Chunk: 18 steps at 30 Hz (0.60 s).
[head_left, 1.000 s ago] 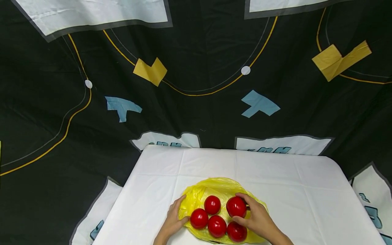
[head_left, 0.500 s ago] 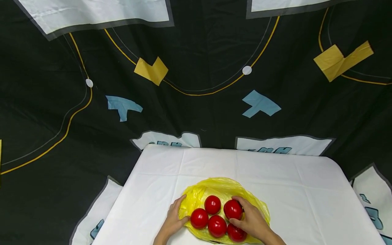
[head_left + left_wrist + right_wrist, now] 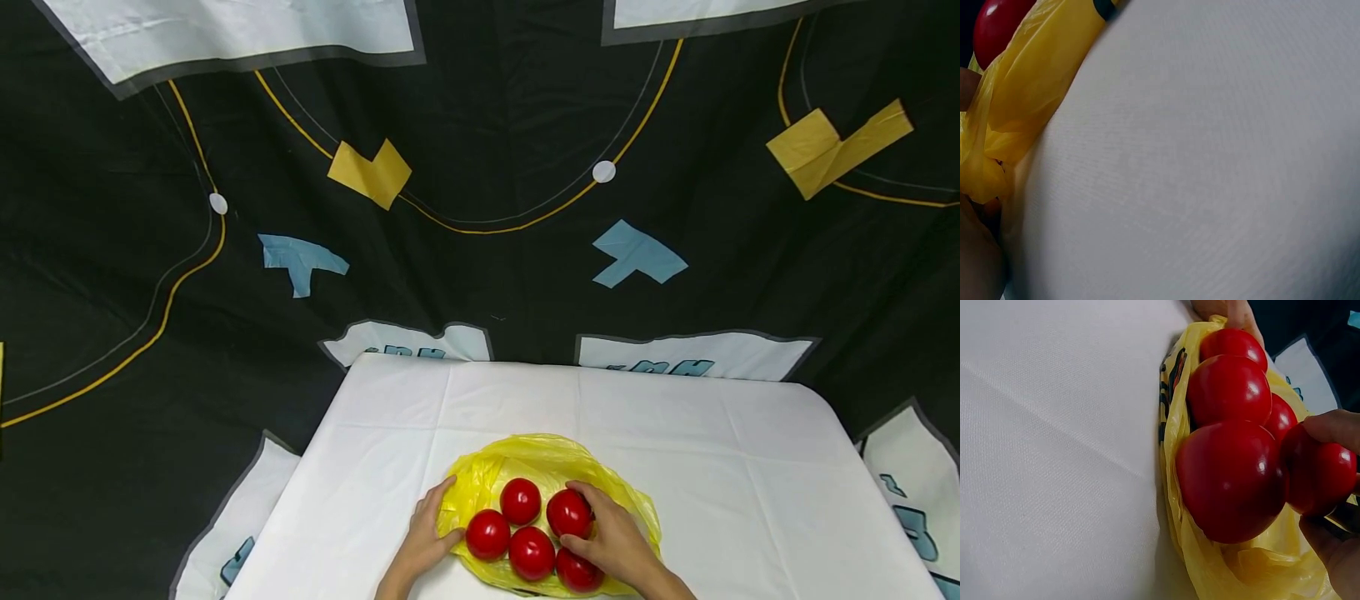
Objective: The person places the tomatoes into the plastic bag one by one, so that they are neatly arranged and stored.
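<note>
A yellow plastic bag [image 3: 525, 450] lies spread open with several glossy red apples in it. My left hand [image 3: 427, 533] grips the bag's left edge, the plastic bunched between thumb and fingers. Beside that thumb sits the leftmost apple [image 3: 487, 535]. My right hand [image 3: 622, 537] holds the right-hand apple [image 3: 568, 512] between thumb and fingers, over the right part of the bag. Partly under this hand lies another apple [image 3: 576, 573]; in the right wrist view it is the large apple [image 3: 1229, 481] touching the held one. A front middle apple [image 3: 532, 553] and a rear one [image 3: 520, 501] complete the group.
The bag rests near the front of a table with a white cloth [image 3: 750, 483]. Behind the table hangs a black patterned cloth [image 3: 487, 283] with yellow, blue and white shapes. Dark print [image 3: 1175, 372] marks the bag's near side.
My right hand has moved a little left and slightly down with the apple, mostly in the first half second. The left hand and the other apples have stayed put.
</note>
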Motion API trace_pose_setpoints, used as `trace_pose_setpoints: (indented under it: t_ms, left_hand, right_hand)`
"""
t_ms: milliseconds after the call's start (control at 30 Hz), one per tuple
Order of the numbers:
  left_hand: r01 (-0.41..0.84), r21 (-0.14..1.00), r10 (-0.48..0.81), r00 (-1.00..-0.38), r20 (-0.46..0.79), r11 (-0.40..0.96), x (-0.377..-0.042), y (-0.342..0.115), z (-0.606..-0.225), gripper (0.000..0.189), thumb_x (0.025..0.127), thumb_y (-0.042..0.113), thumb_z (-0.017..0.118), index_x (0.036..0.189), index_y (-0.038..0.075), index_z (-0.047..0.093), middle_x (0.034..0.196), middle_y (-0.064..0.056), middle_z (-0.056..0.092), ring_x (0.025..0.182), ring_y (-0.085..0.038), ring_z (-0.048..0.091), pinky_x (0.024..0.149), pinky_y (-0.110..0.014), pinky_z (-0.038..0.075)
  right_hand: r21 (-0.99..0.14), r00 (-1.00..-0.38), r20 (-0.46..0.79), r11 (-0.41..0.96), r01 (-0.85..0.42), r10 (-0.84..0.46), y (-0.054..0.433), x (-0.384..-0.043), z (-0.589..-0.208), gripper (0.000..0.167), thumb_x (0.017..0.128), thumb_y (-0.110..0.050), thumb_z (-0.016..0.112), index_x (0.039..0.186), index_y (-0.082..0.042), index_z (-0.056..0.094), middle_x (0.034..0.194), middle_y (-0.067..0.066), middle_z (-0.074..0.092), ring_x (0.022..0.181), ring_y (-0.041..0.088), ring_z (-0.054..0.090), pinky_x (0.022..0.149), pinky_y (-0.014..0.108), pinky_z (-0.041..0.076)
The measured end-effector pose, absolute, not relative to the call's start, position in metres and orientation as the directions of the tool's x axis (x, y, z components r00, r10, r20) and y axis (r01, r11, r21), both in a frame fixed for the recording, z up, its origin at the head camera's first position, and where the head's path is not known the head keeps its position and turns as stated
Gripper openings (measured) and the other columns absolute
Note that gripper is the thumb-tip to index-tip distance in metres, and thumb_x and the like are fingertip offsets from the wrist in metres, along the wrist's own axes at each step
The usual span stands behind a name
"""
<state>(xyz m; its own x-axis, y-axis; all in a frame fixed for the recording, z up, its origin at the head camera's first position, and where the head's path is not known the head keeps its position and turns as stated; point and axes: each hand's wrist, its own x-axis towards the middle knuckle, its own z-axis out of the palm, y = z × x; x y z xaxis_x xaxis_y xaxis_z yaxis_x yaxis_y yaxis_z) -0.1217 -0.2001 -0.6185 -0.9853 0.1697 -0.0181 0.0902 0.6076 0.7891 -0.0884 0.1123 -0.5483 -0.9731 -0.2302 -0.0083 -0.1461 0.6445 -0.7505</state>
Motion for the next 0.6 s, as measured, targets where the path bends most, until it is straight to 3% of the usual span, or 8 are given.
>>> trace_pose_setpoints:
  t_ms: [600]
  left_hand:
    - [0.1,0.776,0.174,-0.985,-0.012,0.622,-0.1206,-0.1989,-0.6164,0.081,0.07,0.021,0.069,0.144,0.02,0.036,0.142,-0.009,0.041,0.125,-0.033,0.036,0.102,-0.065,0.023]
  right_hand:
    - [-0.744,-0.971,0.005,0.648,-0.163,-0.238,0.1057,-0.0923,-0.5557,0.07,0.074,-0.031,0.079,0.133,-0.008,0.048,0.125,0.013,0.055,0.105,0.032,0.057,0.078,0.047,0.052]
